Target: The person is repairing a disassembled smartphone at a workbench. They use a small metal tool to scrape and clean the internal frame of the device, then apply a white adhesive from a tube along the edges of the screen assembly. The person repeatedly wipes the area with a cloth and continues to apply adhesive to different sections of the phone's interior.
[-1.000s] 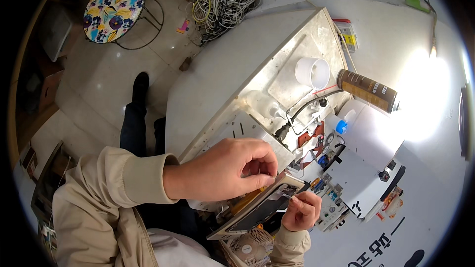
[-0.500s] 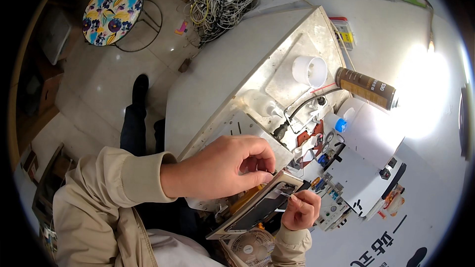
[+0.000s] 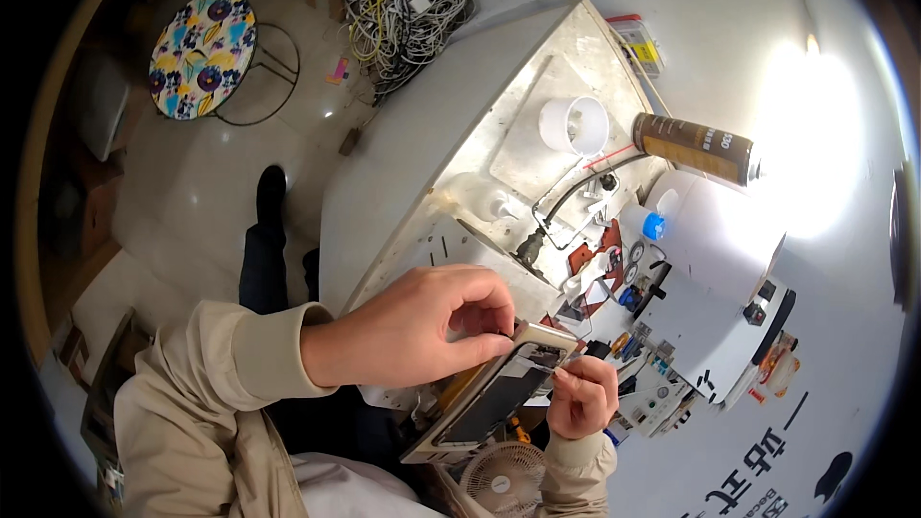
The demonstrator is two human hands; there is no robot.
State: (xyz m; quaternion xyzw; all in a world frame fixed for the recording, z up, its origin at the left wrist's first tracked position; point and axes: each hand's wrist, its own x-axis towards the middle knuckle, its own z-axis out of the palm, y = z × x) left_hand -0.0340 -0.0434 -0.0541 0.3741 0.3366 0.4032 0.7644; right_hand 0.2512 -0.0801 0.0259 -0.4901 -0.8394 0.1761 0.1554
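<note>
An opened phone (image 3: pixel 489 408) with a pale gold frame is held tilted in front of me, its inside and a long dark battery showing. My left hand (image 3: pixel 417 331) reaches across from the left, thumb and fingers curled together at the phone's upper edge. Its fingertips are partly hidden. On the phone's other side, my right hand (image 3: pixel 582 395) has its thumb and index finger pinched on a thin whitish strip (image 3: pixel 533 363) at the upper end of the battery.
Behind the phone stretches a worn light bench (image 3: pixel 451 177) with a white cup (image 3: pixel 574 127), a brown spray can (image 3: pixel 696 147), a blue-capped bottle (image 3: pixel 652 225) and small tools. A beige fan (image 3: pixel 502 482) sits below. A patterned round stool (image 3: pixel 203 56) and tangled cables (image 3: pixel 408 24) lie beyond.
The whole view has shifted, so the bench items appear further left. My right hand is slightly farther from the phone's edge; my left hand keeps its place on it.
</note>
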